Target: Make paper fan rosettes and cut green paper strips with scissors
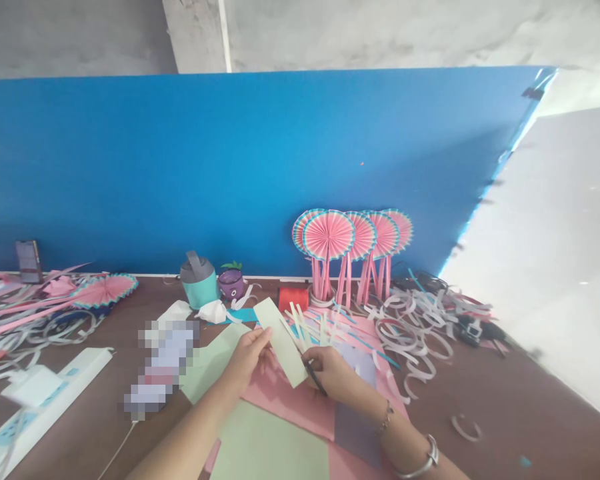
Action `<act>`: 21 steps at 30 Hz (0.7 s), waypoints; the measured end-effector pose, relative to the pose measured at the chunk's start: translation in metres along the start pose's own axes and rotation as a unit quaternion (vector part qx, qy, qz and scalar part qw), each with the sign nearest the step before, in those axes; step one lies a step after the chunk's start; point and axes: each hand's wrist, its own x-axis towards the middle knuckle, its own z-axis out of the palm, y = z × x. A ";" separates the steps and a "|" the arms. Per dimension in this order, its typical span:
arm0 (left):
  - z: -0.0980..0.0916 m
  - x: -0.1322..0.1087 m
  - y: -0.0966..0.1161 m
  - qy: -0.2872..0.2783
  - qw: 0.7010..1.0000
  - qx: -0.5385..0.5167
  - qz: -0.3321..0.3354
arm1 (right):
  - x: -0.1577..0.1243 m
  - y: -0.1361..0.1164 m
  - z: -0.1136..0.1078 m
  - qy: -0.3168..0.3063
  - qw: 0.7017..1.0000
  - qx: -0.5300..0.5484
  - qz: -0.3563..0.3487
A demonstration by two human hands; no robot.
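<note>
My left hand pinches the left edge of a pale green paper strip, held up and tilted above the table. My right hand is closed around the dark handles of scissors, whose blades lie along the right edge of the paper. Behind the right hand, several narrow pale cut strips lie in a loose heap. Under both hands are sheets of pink paper, a light green sheet and a greyish purple sheet.
Pink pleated paper fans stand against the blue partition. Curled paper offcuts pile up at the right. A teal cup, a purple pot and a red spool stand at the back. A power strip lies left.
</note>
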 end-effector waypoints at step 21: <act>0.004 -0.004 0.004 -0.030 0.999 0.022 -0.014 | -0.004 -0.009 0.002 0.006 0.999 0.037 -0.003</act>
